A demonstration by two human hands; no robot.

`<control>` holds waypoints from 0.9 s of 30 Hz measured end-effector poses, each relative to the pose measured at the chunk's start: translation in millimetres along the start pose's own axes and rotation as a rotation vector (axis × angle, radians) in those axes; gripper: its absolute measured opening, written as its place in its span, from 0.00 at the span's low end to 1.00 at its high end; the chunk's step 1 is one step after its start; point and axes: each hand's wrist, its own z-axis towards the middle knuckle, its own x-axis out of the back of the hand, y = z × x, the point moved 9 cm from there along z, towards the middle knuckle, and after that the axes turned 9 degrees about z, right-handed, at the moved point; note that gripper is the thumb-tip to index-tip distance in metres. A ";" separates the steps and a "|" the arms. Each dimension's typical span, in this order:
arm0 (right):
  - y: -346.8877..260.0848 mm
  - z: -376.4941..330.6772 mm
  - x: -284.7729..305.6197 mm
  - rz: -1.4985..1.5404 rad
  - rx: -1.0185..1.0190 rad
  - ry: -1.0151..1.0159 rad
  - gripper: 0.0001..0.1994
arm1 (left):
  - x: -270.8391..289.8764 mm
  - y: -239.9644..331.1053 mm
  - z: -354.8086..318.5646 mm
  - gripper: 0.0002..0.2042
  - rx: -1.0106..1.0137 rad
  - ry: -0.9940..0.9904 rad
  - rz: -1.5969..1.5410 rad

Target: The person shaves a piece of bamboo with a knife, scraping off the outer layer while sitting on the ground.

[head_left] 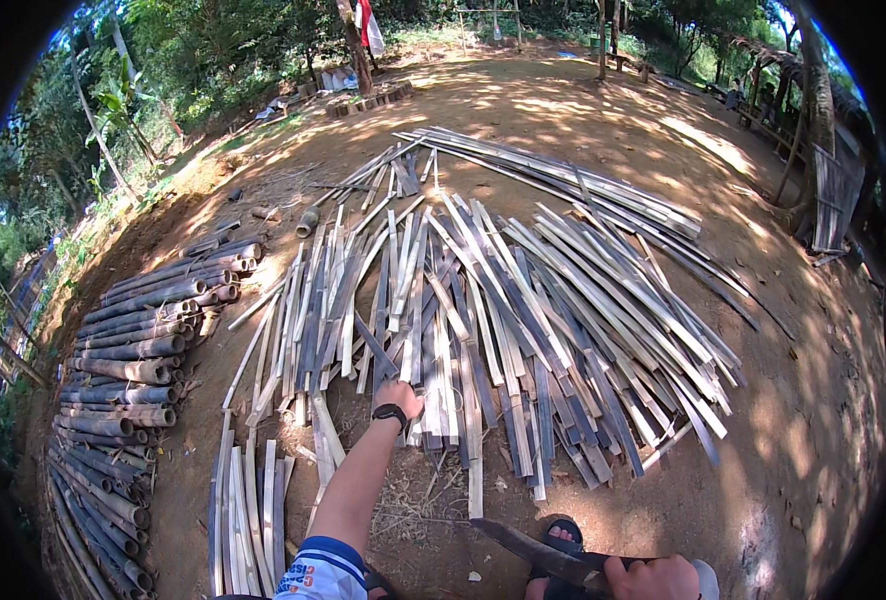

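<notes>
My left hand (400, 398), with a dark watch (391, 413) on its wrist, reaches forward to the near edge of a large spread of split bamboo slats (563, 330). Its fingers are closed round the near end of a dark bamboo slat (374, 347) that slants away to the left; the fingertips are partly hidden. At the lower right my right hand (653, 578) grips a machete. The long dark machete blade (538, 552) points left and slightly away, above my sandalled foot (563, 533), apart from the slats.
Whole bamboo poles (128, 370) are stacked along the left. A smaller bundle of slats (248, 510) lies beside my left arm. Longer strips (563, 175) stretch across the far side. Trees border the dirt ground (763, 400), and a thatched shelter (833, 190) stands at right.
</notes>
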 end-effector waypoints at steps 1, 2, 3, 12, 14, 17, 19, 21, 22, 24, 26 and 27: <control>0.4 3.5 1.3 0.014 -0.016 -0.016 0.08 | -0.9 4.6 13.4 0.25 0.053 0.005 -0.034; 2.1 7.0 2.7 0.027 -0.036 -0.031 0.07 | -11.8 8.1 24.1 0.26 0.114 -0.086 -0.139; 3.5 11.0 1.8 0.043 -0.050 -0.062 0.07 | -20.8 10.0 37.8 0.26 0.166 -0.043 -0.102; 6.4 24.7 -15.4 -0.080 -0.056 -0.208 0.05 | -58.7 -9.7 88.0 0.09 0.175 0.264 -0.188; 5.2 20.8 -14.6 -0.084 -0.039 -0.151 0.07 | -30.5 -14.3 74.0 0.08 0.201 0.279 -0.327; 0.6 18.6 -13.6 -0.060 -0.004 -0.093 0.09 | -34.2 -54.4 75.7 0.08 0.140 0.138 -0.565; 1.6 14.9 -12.2 -0.028 -0.027 -0.062 0.09 | -32.2 -36.2 47.0 0.09 0.049 -0.235 -1.315; 3.6 6.9 -10.3 -0.001 -0.068 -0.033 0.09 | -0.4 -16.7 10.7 0.10 -0.087 -0.388 -1.474; 4.6 3.2 -12.6 0.001 -0.082 -0.058 0.11 | 19.3 -15.7 -15.1 0.10 -0.095 -0.379 -1.439; -8.6 -0.1 -0.2 -0.020 0.005 -0.074 0.10 | 37.0 -46.3 -60.1 0.11 -0.099 -0.360 -1.393; -13.3 7.6 -15.9 -0.034 0.045 -0.150 0.17 | 63.7 -78.0 -126.9 0.10 -0.087 -0.339 -1.427; -15.1 6.6 -17.3 -0.027 0.074 -0.129 0.16 | 81.1 -90.8 -155.4 0.11 -0.097 -0.319 -1.447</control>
